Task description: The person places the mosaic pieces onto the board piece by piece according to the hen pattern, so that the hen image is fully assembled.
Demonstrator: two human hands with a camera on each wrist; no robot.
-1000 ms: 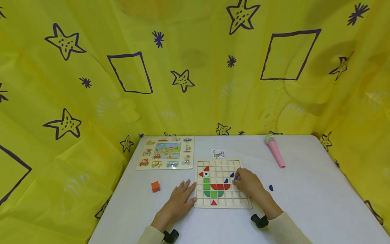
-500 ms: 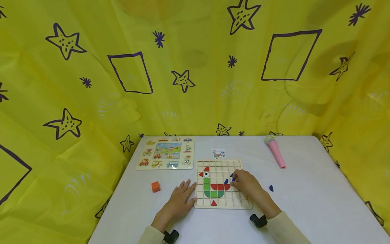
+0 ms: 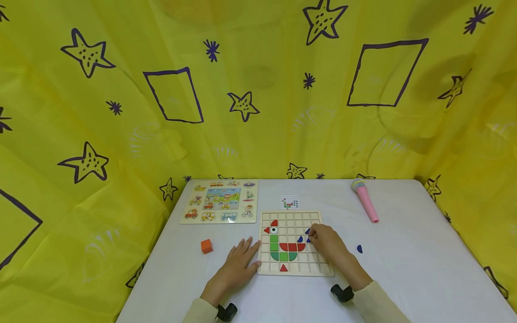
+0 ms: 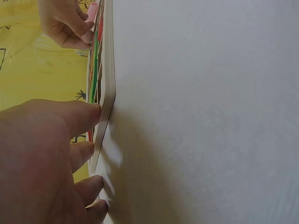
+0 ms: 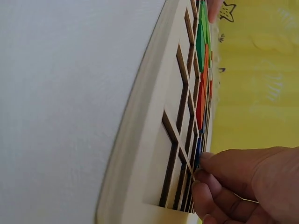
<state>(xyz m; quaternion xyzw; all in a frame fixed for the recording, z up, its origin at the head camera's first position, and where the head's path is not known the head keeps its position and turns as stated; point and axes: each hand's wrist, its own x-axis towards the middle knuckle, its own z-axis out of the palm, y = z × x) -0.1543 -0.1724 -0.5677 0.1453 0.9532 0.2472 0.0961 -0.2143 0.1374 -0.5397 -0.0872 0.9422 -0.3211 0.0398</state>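
Note:
A wooden grid board (image 3: 296, 219) lies on the white table, with red, green and blue pieces in its cells forming a bird. My right hand (image 3: 329, 242) is over the board's right side, thumb and fingertips pinching a small blue piece (image 3: 309, 239) at a cell. In the right wrist view, the thumb tip meets the blue piece (image 5: 197, 151) low among the grid walls. Two more blue pieces sit up and left of it. My left hand (image 3: 238, 264) spreads along the board's left edge; the left wrist view shows its fingertips touching the side.
A picture card (image 3: 289, 202) lies behind the board. A vehicle puzzle (image 3: 190, 202) stands back left, an orange cube (image 3: 206, 246) left of my left hand. A pink microphone (image 3: 365, 202) lies back right; a loose blue piece (image 3: 359, 249) rests beside my right wrist.
My right hand has shifted slightly left and down with the blue piece, which now sits lower at a cell. The left hand has stayed at the board's edge.

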